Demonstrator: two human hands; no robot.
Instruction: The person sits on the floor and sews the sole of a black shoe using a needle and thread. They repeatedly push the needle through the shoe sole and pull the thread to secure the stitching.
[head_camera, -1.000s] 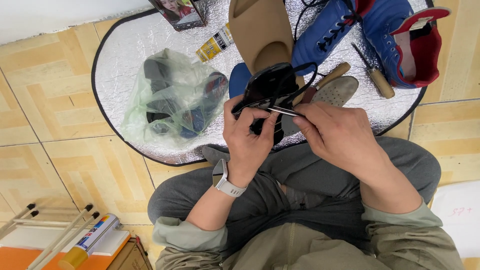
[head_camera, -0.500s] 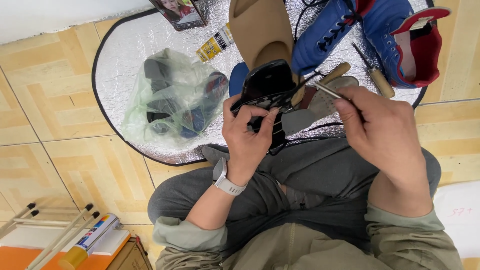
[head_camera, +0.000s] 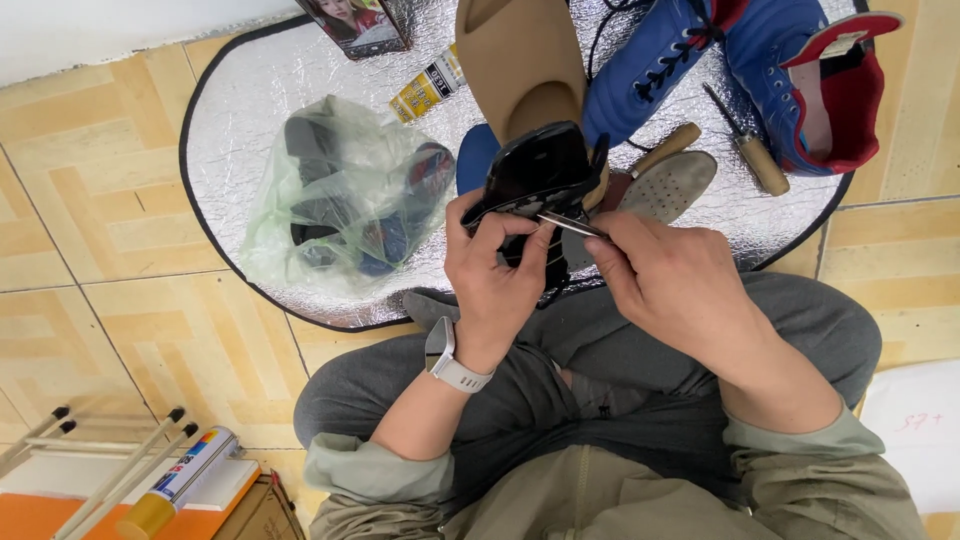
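Over the lap, the left hand (head_camera: 497, 275) grips a glossy black leather shoe (head_camera: 537, 170). Beside it, the right hand (head_camera: 668, 280) pinches a thin metal needle tool (head_camera: 568, 223) against the shoe's edge.

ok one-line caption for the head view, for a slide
Seated on the floor, left hand grips a black shoe while right hand works a thin metal tool against it.

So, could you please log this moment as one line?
left hand: holds black shoe | right hand: holds thin metal tool at shoe | silver mat beneath
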